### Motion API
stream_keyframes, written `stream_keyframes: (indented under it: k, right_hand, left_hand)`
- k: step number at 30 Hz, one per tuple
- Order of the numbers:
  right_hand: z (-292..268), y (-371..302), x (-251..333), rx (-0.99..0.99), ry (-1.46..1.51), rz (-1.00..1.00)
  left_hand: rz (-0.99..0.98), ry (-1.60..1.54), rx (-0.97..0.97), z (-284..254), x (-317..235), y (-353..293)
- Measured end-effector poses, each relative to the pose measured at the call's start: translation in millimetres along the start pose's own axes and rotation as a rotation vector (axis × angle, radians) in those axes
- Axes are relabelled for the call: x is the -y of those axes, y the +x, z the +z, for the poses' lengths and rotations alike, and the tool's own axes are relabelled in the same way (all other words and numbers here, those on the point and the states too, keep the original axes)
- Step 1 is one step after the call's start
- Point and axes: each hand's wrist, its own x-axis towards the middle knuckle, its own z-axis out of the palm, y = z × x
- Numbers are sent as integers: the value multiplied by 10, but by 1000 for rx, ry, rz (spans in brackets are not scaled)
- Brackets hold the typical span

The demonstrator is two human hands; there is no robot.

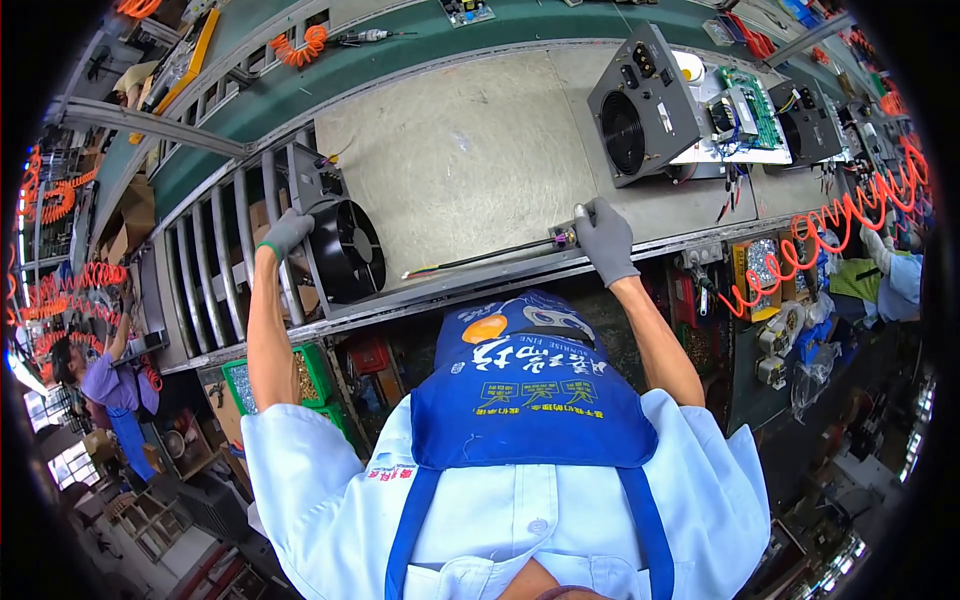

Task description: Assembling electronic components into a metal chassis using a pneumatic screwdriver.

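A metal-topped workbench (460,140) bears, at its left beside steel rollers (243,220), a grey panel (306,185) with a black axial fan (352,245), its edge gripped by the gloved left hand (286,232); the gloved right hand (605,242) pinches one end of a black-sleeved cable (485,257) along the near edge

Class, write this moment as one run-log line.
left hand: on fan panel's edge | right hand: at cable's end | cable: along bench's near edge | right side: grey panel, circuit board

Grey gloves (605,242), pale blue buttoned shirt (575,510), printed blue apron (530,400)
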Motion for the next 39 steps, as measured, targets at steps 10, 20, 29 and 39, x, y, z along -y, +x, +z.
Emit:
stream_keyframes:
  k: [10,20,29,39]
  right_hand:
    - [141,-129,-206,-176,107,-144]
    - [131,-108,-193,-162,131,-225]
    - [116,-99,-227,-202,127,-258]
    - [206,-115,-177,-364,103,-223]
  left_hand:
    - [592,414,-446,1110,-1460,-852]
    - [484,247,941,3655,-1306,-66]
    - [769,5,363,4124,-1993,37]
    - [185,-1022,928,4854,-2269,285]
